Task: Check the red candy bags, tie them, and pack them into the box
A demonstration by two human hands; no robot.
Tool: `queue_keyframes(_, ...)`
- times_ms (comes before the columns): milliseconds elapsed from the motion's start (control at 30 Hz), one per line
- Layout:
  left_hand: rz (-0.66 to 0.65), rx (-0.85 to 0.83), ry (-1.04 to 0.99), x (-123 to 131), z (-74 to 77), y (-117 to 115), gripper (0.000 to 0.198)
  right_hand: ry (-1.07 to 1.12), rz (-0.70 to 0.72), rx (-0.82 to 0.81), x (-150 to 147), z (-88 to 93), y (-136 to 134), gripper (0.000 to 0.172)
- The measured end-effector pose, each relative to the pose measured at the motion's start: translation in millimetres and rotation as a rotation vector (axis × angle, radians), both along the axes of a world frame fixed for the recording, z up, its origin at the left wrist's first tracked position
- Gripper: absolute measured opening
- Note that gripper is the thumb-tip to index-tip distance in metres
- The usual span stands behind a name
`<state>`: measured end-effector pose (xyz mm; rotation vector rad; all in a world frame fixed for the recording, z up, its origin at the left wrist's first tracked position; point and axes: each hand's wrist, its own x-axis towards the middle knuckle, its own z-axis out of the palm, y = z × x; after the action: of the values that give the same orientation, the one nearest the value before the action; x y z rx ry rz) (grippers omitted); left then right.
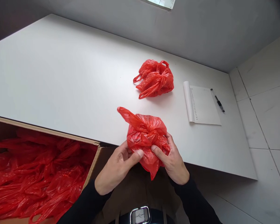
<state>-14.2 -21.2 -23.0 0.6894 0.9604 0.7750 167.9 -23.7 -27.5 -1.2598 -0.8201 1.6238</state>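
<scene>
A knotted red plastic bag (147,133) is held between both hands at the table's front edge, one twisted end pointing up to the left. My left hand (119,165) grips its lower left side, thumb on top and fingers partly hidden underneath. On the right side, my right hand (171,158) presses its thumb on the plastic with the fingers behind. What the bag contains, if anything, cannot be seen. Farther back on the white table lies a second tied red plastic bag bundle (155,79) with loop handles.
A cardboard box (93,166) full of loose red plastic bags (44,174) stands below the table edge at left. An open spiral notebook (205,105) and a black pen (218,101) lie on the white table (72,71) at right. Walls border the back and right.
</scene>
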Motion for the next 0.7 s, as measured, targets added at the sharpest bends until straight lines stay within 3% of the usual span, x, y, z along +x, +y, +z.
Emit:
queue_keyframes(133,-0.003,0.042,-0.053,4.9,-2.1,-5.6,0.055,0.015,0.011,-0.018,0.8,8.1,1.2,0.055)
queue_keyframes(267,0.022,0.031,-0.073,3.3,-8.4,-5.9,0.061,0.063,0.055,-0.042,3.6,16.6,-0.6,0.073)
queue_keyframes(367,0.033,0.015,-0.069,1.1,-10.0,-5.4,0.056,0.088,0.073,-0.056,5.3,18.3,-3.0,0.082)
queue_keyframes(700,-0.014,-0.003,-0.034,-2.6,-3.3,-2.2,0.041,0.069,0.062,-0.045,5.8,11.5,-3.7,0.081)
